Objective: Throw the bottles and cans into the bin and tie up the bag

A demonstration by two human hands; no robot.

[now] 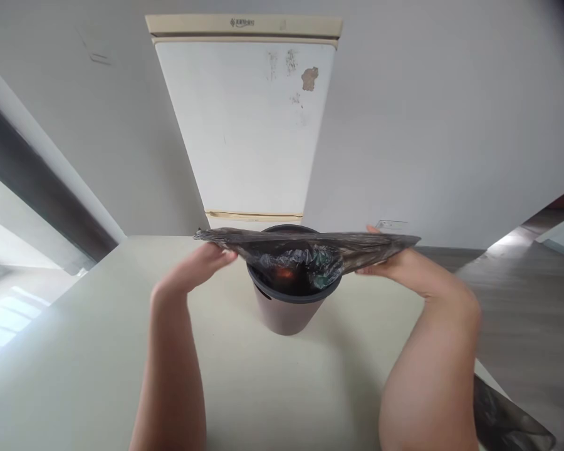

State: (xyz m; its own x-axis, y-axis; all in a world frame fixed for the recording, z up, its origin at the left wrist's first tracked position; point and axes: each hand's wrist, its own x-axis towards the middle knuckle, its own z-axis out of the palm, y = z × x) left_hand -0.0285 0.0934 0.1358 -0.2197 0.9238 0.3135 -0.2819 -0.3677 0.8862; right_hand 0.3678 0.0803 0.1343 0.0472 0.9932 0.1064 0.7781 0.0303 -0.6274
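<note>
A thin black garbage bag (371, 245) is stretched sideways across the top of a trash can (286, 316), its lower part hanging down inside. The can is round and brownish-pink with a dark rim, and it stands upright on the pale table (272, 388). On the left end of the bag, my left hand (211, 258) grips the edge, its thumb showing beneath. My right hand (388, 263) holds the opposite end, with the fingers partly covered by the plastic. The back of the can's rim shows behind the taut bag.
Beyond the table stands a white fridge (244, 125) with a cream top and worn patches, against a grey wall (427, 125). Another piece of dark plastic (507, 416) lies at the table's right edge. Grey wood-look floor (512, 313) shows to the right.
</note>
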